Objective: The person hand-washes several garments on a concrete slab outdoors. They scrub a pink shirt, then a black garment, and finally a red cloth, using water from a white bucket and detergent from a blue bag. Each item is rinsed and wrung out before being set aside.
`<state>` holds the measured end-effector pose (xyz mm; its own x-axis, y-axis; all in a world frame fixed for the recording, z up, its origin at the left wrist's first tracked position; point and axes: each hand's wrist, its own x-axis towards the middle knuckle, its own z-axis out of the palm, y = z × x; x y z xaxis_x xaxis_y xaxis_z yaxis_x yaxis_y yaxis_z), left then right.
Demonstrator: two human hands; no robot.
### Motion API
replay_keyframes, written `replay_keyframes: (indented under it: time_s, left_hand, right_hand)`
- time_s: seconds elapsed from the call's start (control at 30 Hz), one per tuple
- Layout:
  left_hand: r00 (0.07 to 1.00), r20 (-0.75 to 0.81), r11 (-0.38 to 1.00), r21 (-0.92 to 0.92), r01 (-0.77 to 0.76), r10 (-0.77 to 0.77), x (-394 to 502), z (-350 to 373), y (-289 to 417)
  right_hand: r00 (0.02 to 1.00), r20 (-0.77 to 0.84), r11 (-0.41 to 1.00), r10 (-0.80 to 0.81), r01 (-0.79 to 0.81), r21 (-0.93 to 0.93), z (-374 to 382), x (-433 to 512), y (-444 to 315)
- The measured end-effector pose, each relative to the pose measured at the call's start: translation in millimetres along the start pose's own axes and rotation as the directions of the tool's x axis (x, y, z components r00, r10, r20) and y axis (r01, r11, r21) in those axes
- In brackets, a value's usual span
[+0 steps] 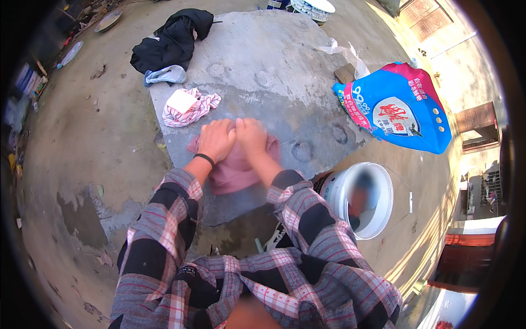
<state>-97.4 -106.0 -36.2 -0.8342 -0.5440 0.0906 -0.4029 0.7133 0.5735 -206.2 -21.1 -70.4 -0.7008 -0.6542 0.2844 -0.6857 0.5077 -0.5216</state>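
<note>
On a grey stone slab [254,45] lies a dusky pink cloth [236,174], bunched at its far end. My left hand [218,140], with a dark band at its wrist, grips that bunched part. Beside it, thumb against thumb, my right hand [251,135] clasps the same cloth and looks slightly blurred. The fingertips of both hands are partly hidden in the folds. Just beyond my left hand, a pale pink bar of soap [181,101] rests on a crumpled striped cloth [197,113].
A black garment [168,45] and a light blue cloth piece [166,75] hang over the slab's far left edge. At right sit a blue detergent bag [394,109], a brown block [345,74] and clear plastic [349,55]. A white bucket [382,197] stands near my right forearm.
</note>
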Motion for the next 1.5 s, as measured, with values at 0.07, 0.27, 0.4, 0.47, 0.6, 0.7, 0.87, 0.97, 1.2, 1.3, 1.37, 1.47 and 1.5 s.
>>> replay_keyframes:
  time_s: [0.07, 0.27, 0.4, 0.47, 0.6, 0.7, 0.87, 0.97, 1.2, 1.3, 1.37, 1.47, 1.5]
  left_hand:
    - [0.991, -0.133, 0.996, 0.081, 0.040, -0.029, 20.1, 6.3, -3.0]
    - [0.996, 0.048, 0.992, -0.105, 0.075, -0.070, -50.5, -25.6, 24.1]
    - [0.940, -0.103, 0.924, -0.176, -0.340, 0.326, -121.7, -38.8, 29.2]
    - [0.913, -0.059, 0.906, -0.118, -0.407, 0.403, -116.6, -30.9, 21.1]
    - [0.997, -0.054, 0.987, -0.148, -0.063, 0.055, -20.5, 1.3, -4.7]
    - [0.983, -0.183, 0.996, 0.081, 0.026, -0.011, 20.0, 16.2, -8.3]
    - [0.983, -0.176, 0.999, 0.012, -0.052, 0.053, -42.7, -8.0, 12.0]
    - [0.950, -0.181, 0.949, -0.141, -0.282, 0.255, -114.0, -30.7, 19.8]
    - [0.994, 0.058, 0.994, -0.058, -0.089, 0.093, -35.8, -7.8, -7.9]
    - [0.981, -0.184, 0.988, 0.128, 0.081, -0.056, 17.9, 9.3, -16.1]
    - [0.980, -0.185, 0.991, 0.094, 0.097, -0.078, 21.5, 8.6, -12.8]
    - [0.991, -0.125, 0.997, 0.049, 0.056, -0.049, -21.8, -10.4, 6.4]
    - [0.989, -0.149, 0.999, 0.051, 0.003, 0.004, -42.2, -18.7, 14.9]
  right_hand:
    - [0.981, -0.183, 0.993, -0.062, 0.043, -0.106, 8.4, 23.1, 4.6]
    - [0.996, 0.088, 0.980, 0.000, -0.017, 0.196, -62.5, -33.0, -34.3]
    - [0.879, -0.087, 0.842, -0.469, 0.474, 0.258, -93.8, -104.9, -51.7]
    - [0.838, -0.103, 0.796, -0.536, 0.542, 0.269, -82.5, -104.4, -44.2]
    - [0.987, -0.073, 0.981, -0.144, 0.152, 0.120, -19.1, -22.3, -11.2]
    - [0.996, -0.087, 0.990, -0.011, -0.001, -0.139, 7.0, 17.6, 7.6]
    - [0.988, -0.087, 0.975, -0.126, 0.139, 0.172, -39.5, -31.1, -18.4]
    - [0.948, -0.052, 0.908, -0.314, 0.316, 0.276, -82.3, -96.0, -46.1]
    - [0.971, 0.229, 0.993, -0.075, 0.051, 0.109, -31.9, -33.3, -16.8]
    - [0.997, -0.078, 0.996, 0.019, -0.025, -0.080, 1.6, 19.1, -1.9]
    - [0.990, -0.119, 0.981, -0.075, 0.051, -0.189, -1.9, 25.6, -3.9]
    - [0.993, 0.118, 1.000, 0.010, -0.010, 0.000, -42.4, -6.6, -22.5]
    - [0.979, 0.204, 0.989, 0.018, -0.047, 0.138, -60.2, -21.5, -29.5]
